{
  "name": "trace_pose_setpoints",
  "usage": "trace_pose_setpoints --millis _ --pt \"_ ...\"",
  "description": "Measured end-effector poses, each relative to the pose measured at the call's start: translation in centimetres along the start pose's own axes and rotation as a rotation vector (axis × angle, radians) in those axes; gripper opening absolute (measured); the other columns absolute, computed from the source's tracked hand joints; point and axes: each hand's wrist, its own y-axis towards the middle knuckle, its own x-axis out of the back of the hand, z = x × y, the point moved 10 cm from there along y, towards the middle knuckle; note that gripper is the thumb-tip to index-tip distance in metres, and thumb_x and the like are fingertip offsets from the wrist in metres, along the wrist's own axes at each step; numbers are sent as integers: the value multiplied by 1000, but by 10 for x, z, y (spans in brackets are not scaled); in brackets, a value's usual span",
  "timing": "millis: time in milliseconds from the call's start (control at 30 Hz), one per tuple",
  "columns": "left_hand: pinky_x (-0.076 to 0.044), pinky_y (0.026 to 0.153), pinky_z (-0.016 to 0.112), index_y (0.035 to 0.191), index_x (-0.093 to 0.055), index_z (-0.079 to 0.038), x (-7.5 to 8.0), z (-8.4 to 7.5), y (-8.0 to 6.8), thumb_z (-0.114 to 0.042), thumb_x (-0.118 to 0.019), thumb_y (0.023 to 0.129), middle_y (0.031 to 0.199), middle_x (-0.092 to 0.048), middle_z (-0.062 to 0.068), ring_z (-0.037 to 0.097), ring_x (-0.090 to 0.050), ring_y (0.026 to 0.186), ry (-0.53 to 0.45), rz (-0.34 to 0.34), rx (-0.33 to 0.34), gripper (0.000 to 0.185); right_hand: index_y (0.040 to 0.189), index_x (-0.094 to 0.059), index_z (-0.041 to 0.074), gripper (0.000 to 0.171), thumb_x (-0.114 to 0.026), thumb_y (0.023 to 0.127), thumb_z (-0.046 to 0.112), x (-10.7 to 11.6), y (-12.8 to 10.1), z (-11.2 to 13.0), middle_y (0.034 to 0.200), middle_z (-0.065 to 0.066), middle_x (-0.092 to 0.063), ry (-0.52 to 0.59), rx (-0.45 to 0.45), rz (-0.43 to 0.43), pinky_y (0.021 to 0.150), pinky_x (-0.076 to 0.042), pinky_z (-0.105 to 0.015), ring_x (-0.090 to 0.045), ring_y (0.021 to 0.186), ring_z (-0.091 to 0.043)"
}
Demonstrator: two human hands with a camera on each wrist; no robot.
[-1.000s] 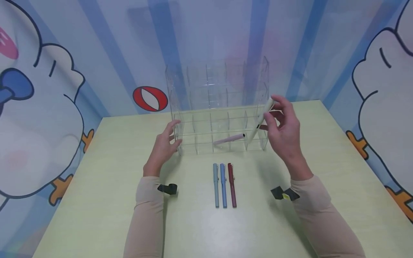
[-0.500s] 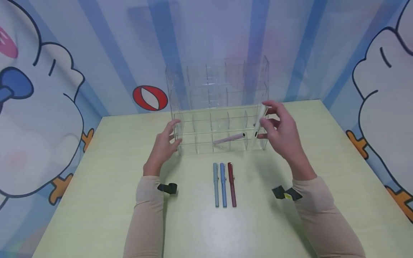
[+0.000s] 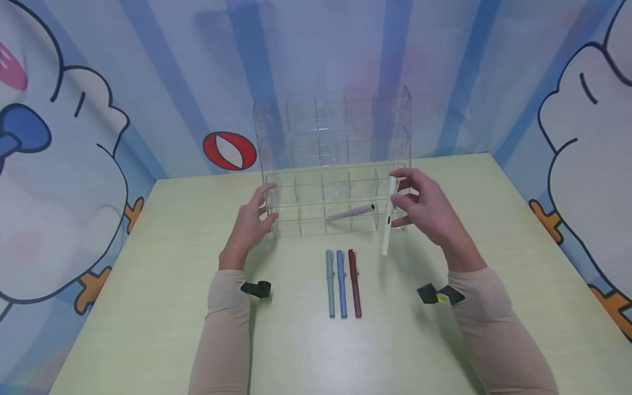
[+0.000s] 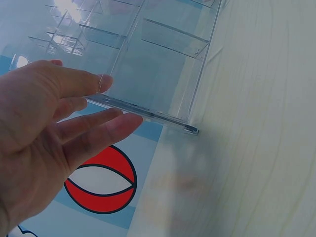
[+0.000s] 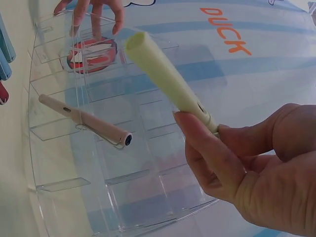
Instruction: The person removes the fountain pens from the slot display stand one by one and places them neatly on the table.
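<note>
The right hand [image 3: 428, 211] pinched a pale cream pen [image 3: 388, 216] between thumb and fingertips. The pen stood nearly upright, its lower end pointing down toward the table [image 3: 148, 307] at the rack's front right corner. In the right wrist view the thumb [image 5: 210, 153] lay curled against the barrel, and the pen's free end pointed toward 11 o'clock. Whether the lower end touched the table could not be determined.

The left hand [image 3: 249, 219] was open, its fingers extended. It rested against the left end of the clear acrylic rack [image 3: 336, 137]. In the left wrist view the fingers [image 4: 103, 129] lay along the rack's edge, with fingertips on both sides of the panel.

The rack stood at the 12 o'clock side of the table, against the backdrop. It was divided into rows of open compartments. A pink pen [image 3: 351, 213] lay tilted in a compartment of the lowest row, right of centre, at 9 o'clock from the cream pen.

Three capped pens lay side by side on the table at 6 o'clock from the rack, parallel to one another and apart from both hands:
- a grey-blue pen [image 3: 330, 283], leftmost;
- a blue pen [image 3: 342, 283], in the middle;
- a dark red pen [image 3: 355, 282], rightmost.

The cream pen's lower end was near the top of the dark red pen, at its 1 o'clock, and clear of it.
</note>
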Motion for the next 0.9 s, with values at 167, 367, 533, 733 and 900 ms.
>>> trace_pose_setpoints --millis 167,367,533,733,900 --pt "-53 72 36 133 -27 -47 0 -1 0 -11 -62 86 144 -29 1 32 -43 119 -12 2 2 69 130 -40 11 41 -51 91 4 -4 3 -11 113 -15 -38 22 -52 61 61 -54 -42 -46 92 -32" --pt "-52 73 37 133 -27 -46 0 -1 -1 -12 -62 86 143 -29 1 32 -43 118 -6 4 6 69 131 -38 7 42 -51 91 2 -8 5 -20 113 -19 -38 51 -84 113 62 -54 -44 -45 91 -37" --pt "-52 74 37 136 -27 -42 0 -1 -1 -13 -62 86 143 -29 0 31 -44 118 3 2 7 68 131 -36 5 46 -54 89 3 -14 6 -31 116 -21 -38 28 -149 183 63 -54 -44 -45 98 -36" --pt "-51 75 37 136 -27 -42 1 -2 0 -13 -62 86 144 -28 -1 32 -44 118 8 4 -5 67 130 -36 3 43 -51 90 1 -21 4 -45 114 -22 -39 -26 -234 265 65 -53 -46 -49 93 -35" --pt "-51 77 38 134 -26 -45 0 -2 -1 -13 -62 86 144 -28 0 32 -44 118 10 3 -8 68 129 -35 1 42 -50 89 -1 -26 1 -56 112 -22 -39 -62 -284 333 65 -53 -47 -51 88 -35"
